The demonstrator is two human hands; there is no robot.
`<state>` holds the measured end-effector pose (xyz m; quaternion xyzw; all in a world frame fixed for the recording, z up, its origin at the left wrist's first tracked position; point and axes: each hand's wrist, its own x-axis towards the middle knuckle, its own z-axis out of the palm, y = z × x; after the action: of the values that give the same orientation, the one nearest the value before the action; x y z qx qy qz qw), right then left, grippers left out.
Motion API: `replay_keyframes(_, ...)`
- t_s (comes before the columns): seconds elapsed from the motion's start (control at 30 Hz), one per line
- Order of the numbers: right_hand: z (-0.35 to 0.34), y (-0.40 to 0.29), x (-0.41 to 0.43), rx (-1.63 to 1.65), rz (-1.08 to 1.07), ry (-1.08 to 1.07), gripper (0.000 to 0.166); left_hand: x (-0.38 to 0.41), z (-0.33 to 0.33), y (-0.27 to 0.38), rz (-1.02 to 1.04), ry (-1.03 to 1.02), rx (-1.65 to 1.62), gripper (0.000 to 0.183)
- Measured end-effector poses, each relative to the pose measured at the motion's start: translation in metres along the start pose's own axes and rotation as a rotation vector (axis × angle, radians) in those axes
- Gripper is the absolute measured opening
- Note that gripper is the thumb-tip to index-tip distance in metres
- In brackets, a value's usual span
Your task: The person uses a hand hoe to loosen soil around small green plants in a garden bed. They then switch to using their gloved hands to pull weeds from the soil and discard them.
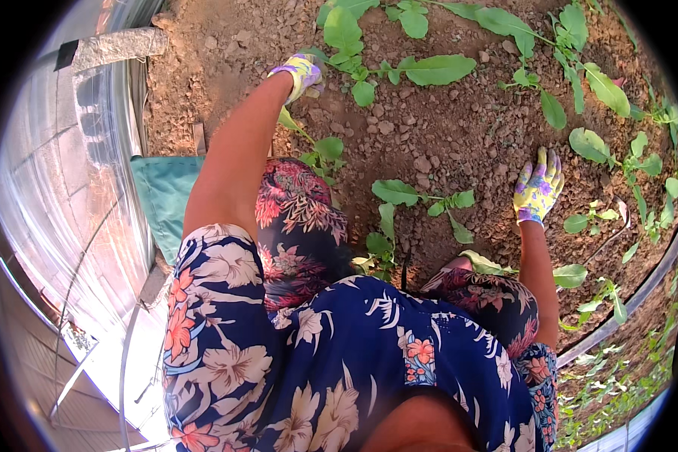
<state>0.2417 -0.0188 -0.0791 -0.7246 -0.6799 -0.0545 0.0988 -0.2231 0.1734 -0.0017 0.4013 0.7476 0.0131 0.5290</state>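
My left hand (302, 76), in a yellow and purple patterned glove, is at the soil beside a leafy green plant (360, 73). Its fingers curl downward, and whatever they may grasp is hidden beneath the glove. A leaf edge of that plant meets the glove's upper side. Over to the right, my right hand (538, 186) wears a matching glove and lies palm down on the cloddy brown soil (457, 135), fingers spread a little, holding nothing. Close to it are a small seedling (590, 219) and a larger plant (621, 158).
More seedlings grow between my knees (424, 198) and by my left knee (323, 150). A green cloth (166, 195) lies left, against clear plastic sheeting (107, 203). A dark hose or pipe (627, 308) crosses at right. A thin curved tool (616, 231) rests on the soil.
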Motion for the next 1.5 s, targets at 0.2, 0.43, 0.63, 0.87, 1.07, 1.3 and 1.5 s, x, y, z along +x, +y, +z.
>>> replay_keyframes(0.2,-0.005,-0.004,0.001,0.016,-0.008,0.028,0.044,0.034,0.041,-0.050,0.049,0.367,0.404,0.028)
replay_keyframes(0.43,-0.003,0.002,-0.002,-0.007,0.022,0.026,0.043,-0.031,0.107,-0.022,0.101,0.490,-0.275,0.062)
replay_keyframes(0.63,-0.002,-0.004,0.000,0.009,0.001,0.022,0.043,0.010,0.107,-0.055,0.275,0.668,-0.057,0.048)
replay_keyframes(0.87,-0.002,-0.003,0.000,0.012,-0.005,0.040,0.042,0.024,0.108,-0.071,0.192,0.663,-0.430,0.023)
replay_keyframes(1.07,-0.004,-0.007,0.001,0.016,-0.013,0.052,0.042,0.025,0.106,-0.075,0.252,0.744,-0.753,0.015)
replay_keyframes(1.3,-0.005,0.000,0.000,-0.016,0.030,0.011,0.044,-0.005,0.130,-0.060,0.314,0.684,0.248,0.028)
replay_keyframes(1.5,-0.007,-0.006,0.004,0.063,0.038,0.010,0.046,-0.002,0.103,-0.055,0.182,0.920,-0.359,0.019)
